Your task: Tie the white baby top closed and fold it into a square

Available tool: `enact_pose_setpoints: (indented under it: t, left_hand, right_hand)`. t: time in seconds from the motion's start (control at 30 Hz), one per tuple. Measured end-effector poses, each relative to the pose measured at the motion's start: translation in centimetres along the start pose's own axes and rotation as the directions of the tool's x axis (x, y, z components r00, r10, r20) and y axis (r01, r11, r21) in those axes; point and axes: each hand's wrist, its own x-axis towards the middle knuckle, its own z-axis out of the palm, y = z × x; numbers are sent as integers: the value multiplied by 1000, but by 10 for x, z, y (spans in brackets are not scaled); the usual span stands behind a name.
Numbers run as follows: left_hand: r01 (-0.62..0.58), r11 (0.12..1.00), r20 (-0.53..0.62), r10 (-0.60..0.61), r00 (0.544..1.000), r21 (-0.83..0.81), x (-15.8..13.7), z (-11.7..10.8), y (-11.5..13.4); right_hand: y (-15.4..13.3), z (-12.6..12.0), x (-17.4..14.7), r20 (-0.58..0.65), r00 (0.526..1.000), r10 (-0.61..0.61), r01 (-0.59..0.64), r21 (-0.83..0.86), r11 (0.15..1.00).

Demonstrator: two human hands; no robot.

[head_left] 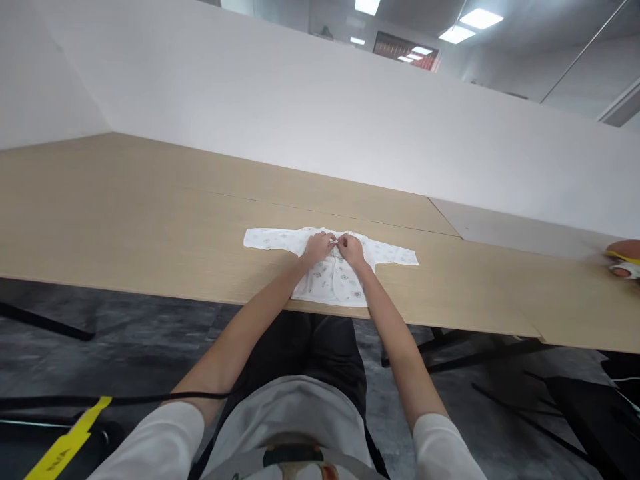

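Note:
A small white baby shirt (329, 280) with a faint print lies flat on the wooden table, its sleeves spread out to both sides and its hem near the front edge. My left hand (320, 245) and my right hand (351, 249) meet at the top of its front opening, just under the neckline. Both have their fingers pinched on the shirt's front edges. The fingertips are close together, and any small fastener between them is too small to make out.
The light wooden table (150, 200) runs across the view, with a white partition (280, 100) behind it. A red and yellow object (625, 252) sits at the far right. A black cable with a yellow tag (70, 440) crosses the lower left. A black chair (585, 413) stands lower right.

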Motion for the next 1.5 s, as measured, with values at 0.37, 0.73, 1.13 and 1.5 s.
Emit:
enact_pose_setpoints:
  t: [0.37,0.73,1.13,1.5]
  left_hand:
    - [-34,999,-45,35,998,31,0,1,7]
    - [-134,982,-132,152,980,133,-2,2,11]
    - [-184,981,-136,173,975,-66,0,-3,8]
    - [-141,980,-28,138,990,-138,-29,-10,5]
  right_hand:
    - [-4,-3,-5,-15,1000,13,-12,55,998]
    - [-13,-5,-7,-81,975,209,-187,224,957]
    - [-15,-6,-4,88,911,403,-312,786,534]
    - [-16,-45,-13,215,931,295,-359,686,633]
